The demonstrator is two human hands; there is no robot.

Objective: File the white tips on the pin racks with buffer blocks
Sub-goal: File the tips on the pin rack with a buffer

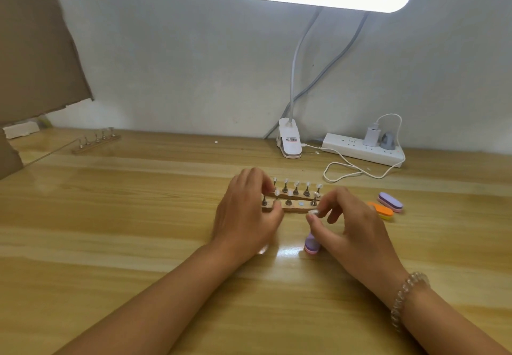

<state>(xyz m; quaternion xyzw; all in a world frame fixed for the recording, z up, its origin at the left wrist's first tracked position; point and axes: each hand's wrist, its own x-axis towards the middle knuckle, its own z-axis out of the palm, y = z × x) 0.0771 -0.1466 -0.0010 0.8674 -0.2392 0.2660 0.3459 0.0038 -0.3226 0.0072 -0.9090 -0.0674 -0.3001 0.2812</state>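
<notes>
Right hand (349,224) pinches a white tip (313,211) at five o'clock of the pin rack (293,208). Left hand (246,210) grips its nine o'clock end.

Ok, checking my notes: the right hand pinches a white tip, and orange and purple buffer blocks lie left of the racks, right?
No: the head view shows the orange block and purple block right of the racks. The right hand does pinch a white tip.
</notes>
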